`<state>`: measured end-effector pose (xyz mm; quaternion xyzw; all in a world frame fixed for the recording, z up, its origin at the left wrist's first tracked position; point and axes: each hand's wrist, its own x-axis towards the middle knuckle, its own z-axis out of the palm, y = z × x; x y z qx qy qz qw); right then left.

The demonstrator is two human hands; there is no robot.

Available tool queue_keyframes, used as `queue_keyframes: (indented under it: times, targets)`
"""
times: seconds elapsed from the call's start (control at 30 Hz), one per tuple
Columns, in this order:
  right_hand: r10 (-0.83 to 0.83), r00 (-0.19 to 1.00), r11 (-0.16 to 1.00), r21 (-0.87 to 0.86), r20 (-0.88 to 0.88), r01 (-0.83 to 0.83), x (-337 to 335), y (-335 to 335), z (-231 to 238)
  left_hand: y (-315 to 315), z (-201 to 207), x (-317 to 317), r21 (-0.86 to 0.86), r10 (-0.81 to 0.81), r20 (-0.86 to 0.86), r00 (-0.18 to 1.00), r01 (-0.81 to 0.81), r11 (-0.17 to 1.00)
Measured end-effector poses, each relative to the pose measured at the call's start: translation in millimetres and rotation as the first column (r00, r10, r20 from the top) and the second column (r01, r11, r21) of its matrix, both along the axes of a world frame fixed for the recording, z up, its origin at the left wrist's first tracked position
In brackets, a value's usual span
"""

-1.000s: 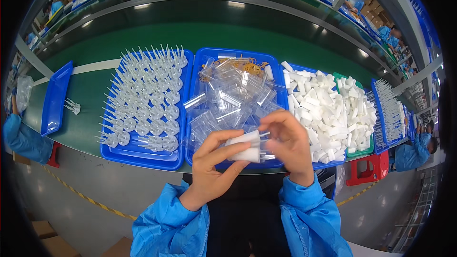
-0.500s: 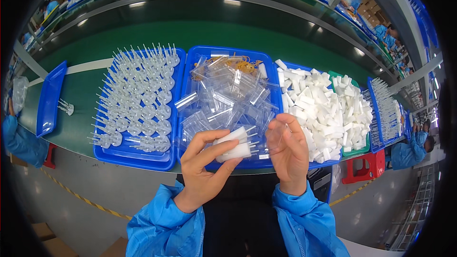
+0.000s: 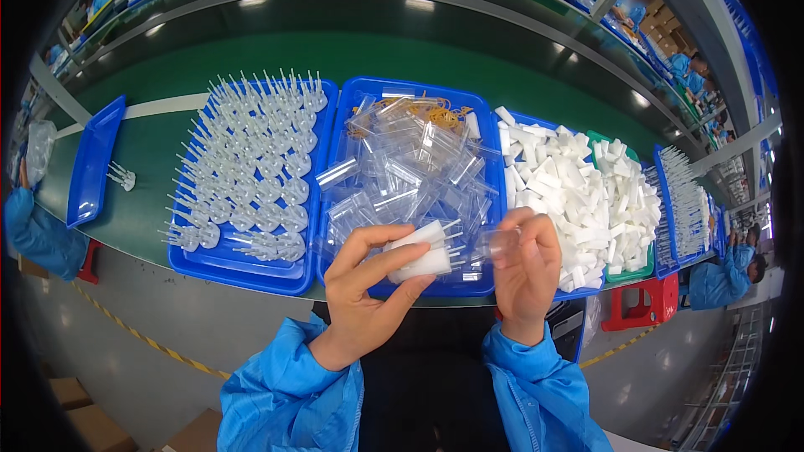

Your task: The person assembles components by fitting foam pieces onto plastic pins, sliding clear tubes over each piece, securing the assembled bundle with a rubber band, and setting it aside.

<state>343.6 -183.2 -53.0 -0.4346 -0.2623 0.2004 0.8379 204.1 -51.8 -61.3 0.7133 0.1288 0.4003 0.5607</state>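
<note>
My left hand is closed around white foam blocks, pinched between thumb and fingers. Several thin pale rods stick out of the foam toward the right. Across a small gap, my right hand pinches a clear plastic sleeve between thumb and fingertips; its near edge faces the rods without visibly touching them. Both hands are over the front of a blue tray heaped with clear plastic sleeves and some orange-yellow rubber bands.
On the left, a blue tray carries rows of white parts with upright rods. White foam pieces fill the tray at right. A narrow blue tray sits far left; a red stool stands below the bench. Co-workers in blue sit at both sides.
The right fingers have closed more, and the clear sleeve now shows more plainly, pointing left. The whole view has shifted slightly; the left hand keeps its grip on the foam.
</note>
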Motion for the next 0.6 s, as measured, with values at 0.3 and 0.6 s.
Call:
queue_keyframes:
  times: [0.3,0.6]
  targets:
    - [-0.050,0.981,0.992,-0.107,0.188,0.071,-5,-2,3,3,-4,-3,0.004,-0.047,-0.025,0.999,0.047,0.999]
    - [-0.013,0.969,0.984,-0.168,0.246,0.056,-15,-1,4,4,-6,-1,0.040,0.011,-0.010,1.000,-0.011,0.999]
